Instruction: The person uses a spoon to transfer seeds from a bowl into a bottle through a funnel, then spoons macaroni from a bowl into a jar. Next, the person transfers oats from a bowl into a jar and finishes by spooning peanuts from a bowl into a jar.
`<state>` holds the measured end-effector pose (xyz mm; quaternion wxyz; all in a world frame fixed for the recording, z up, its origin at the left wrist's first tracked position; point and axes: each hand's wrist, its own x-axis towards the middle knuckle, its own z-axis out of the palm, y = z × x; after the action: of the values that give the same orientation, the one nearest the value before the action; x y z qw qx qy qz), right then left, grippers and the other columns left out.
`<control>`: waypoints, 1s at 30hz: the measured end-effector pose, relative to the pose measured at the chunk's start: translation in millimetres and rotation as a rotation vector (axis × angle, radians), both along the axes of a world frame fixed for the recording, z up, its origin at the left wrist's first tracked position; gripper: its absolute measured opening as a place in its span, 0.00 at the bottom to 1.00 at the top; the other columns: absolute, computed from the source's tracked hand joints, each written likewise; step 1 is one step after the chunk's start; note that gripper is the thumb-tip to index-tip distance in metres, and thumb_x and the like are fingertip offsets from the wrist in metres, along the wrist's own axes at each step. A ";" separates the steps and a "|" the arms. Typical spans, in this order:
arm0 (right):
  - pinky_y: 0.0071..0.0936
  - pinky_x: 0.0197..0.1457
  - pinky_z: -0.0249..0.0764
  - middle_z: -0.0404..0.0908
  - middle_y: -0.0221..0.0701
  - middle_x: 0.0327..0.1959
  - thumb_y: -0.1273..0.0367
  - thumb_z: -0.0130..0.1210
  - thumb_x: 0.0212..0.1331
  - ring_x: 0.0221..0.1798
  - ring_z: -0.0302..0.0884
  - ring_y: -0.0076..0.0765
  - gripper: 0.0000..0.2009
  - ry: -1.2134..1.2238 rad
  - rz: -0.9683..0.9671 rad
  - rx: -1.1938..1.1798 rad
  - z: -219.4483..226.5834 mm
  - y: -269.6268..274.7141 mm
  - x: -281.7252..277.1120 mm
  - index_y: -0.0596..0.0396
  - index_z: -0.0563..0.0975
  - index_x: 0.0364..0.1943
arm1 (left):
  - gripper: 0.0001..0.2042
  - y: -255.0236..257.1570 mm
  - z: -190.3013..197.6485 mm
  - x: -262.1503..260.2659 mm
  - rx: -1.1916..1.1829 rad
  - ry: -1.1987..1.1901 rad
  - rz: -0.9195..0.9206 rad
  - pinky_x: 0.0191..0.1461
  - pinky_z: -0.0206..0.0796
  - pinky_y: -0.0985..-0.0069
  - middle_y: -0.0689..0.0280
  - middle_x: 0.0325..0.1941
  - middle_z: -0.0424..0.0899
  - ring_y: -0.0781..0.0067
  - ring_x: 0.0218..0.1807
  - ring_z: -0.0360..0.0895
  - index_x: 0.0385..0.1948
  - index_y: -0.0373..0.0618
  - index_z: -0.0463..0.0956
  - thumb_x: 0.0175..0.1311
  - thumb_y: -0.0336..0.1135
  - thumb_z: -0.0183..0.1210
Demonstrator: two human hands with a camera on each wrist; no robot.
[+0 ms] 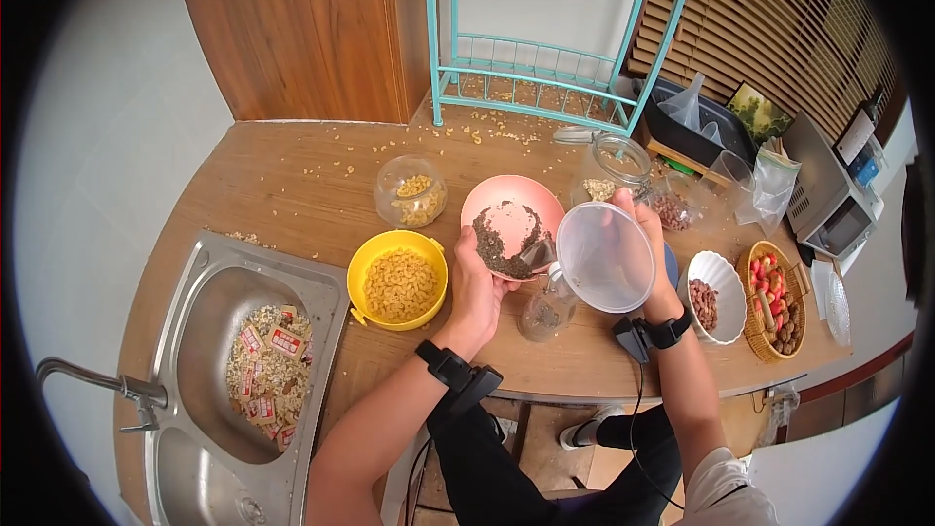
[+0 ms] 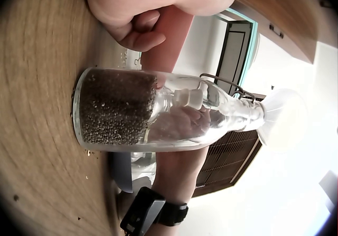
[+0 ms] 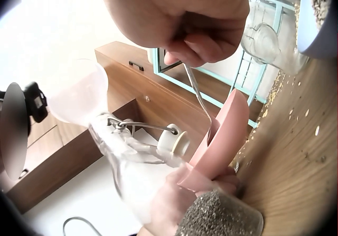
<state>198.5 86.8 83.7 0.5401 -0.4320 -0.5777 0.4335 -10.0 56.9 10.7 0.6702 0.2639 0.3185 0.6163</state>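
Plainly, we would lift small loads, spoon (image 1: 538,254) level, tipping slowly into the funnel (image 1: 606,258). We list: left hand (image 1: 475,284), gripping pink bowl (image 1: 511,190); right hand (image 3: 179,16), holding the spoon; clear swing-top bottle (image 2: 171,112), upright on bench (image 1: 282,175) beside bowl, partly filled with dark, fine grains (image 2: 113,106).

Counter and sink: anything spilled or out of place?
Yes. Curled yellow pasta lies scattered across the counter near the teal rack, outside any container. Loose pale flakes and red-and-white packets fill part of the sink, an odd place for them. A few specks also lie beside the bottle.
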 end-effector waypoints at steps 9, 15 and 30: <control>0.13 0.21 0.61 0.78 0.20 0.22 0.52 0.46 0.75 0.19 0.68 0.14 0.21 0.137 0.109 -0.163 -28.9 6.5 0.4 0.53 0.81 0.33 | 0.31 -0.5 2.1 0.7 -0.018 0.003 -0.003 0.53 0.71 0.65 0.65 0.56 0.79 0.71 0.53 0.78 0.60 0.51 0.66 0.74 0.66 0.30; 0.14 0.26 0.71 0.83 0.26 0.32 0.60 0.49 0.75 0.28 0.78 0.18 0.16 0.412 0.163 -0.277 -35.6 2.2 -6.3 0.57 0.82 0.41 | 0.32 -1.4 6.4 -0.1 -0.019 -0.004 -0.012 0.54 0.73 0.64 0.62 0.56 0.79 0.68 0.53 0.79 0.60 0.49 0.66 0.74 0.66 0.31; 0.18 0.38 0.77 0.83 0.26 0.39 0.61 0.49 0.74 0.38 0.80 0.21 0.14 0.373 0.343 -0.269 -43.0 6.3 0.7 0.57 0.81 0.44 | 0.25 -4.6 20.2 6.2 -0.035 -0.085 0.088 0.32 0.65 0.79 0.67 0.39 0.80 0.77 0.33 0.74 0.48 0.47 0.69 0.77 0.60 0.33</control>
<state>199.2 93.2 40.7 0.4936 -0.3087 -0.4703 0.6632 -3.8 52.3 30.9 0.6600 0.2115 0.3116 0.6500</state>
